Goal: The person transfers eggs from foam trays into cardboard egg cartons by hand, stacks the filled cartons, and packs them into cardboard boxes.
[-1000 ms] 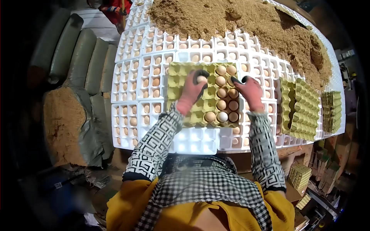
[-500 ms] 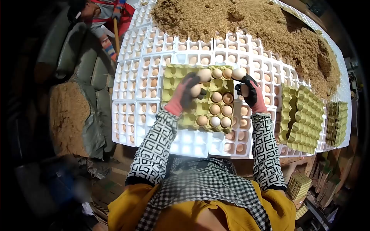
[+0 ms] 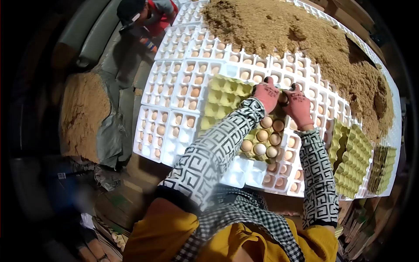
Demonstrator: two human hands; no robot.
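A yellow-green egg tray (image 3: pixel 216 101) lies tilted on white foam trays (image 3: pixel 173 142) whose cells hold eggs. Several eggs (image 3: pixel 262 135) sit in its right part, one of them paler; its left columns are bare. My left hand (image 3: pixel 266 95), in a red and black glove, is over the tray's upper part with its fingers bent down and their tips hidden. Close beside it, my right hand (image 3: pixel 297 105) is curled at the tray's upper right edge. An egg (image 3: pixel 283 98) shows partly at the right hand's fingers. Anything in the left hand is hidden.
Brown granular material (image 3: pixel 279 26) covers the far part of the foam trays. Yellow-green empty trays (image 3: pixel 355 161) stand at the right, with a stack (image 3: pixel 382 170) beyond. A person (image 3: pixel 150 17) leans in at the upper left, near filled sacks (image 3: pixel 94 22) and an open sack (image 3: pixel 85 118).
Both hands have come together at the tray's upper right, the left reaching across from the tray's middle. The view has turned, and the other person has shifted within it.
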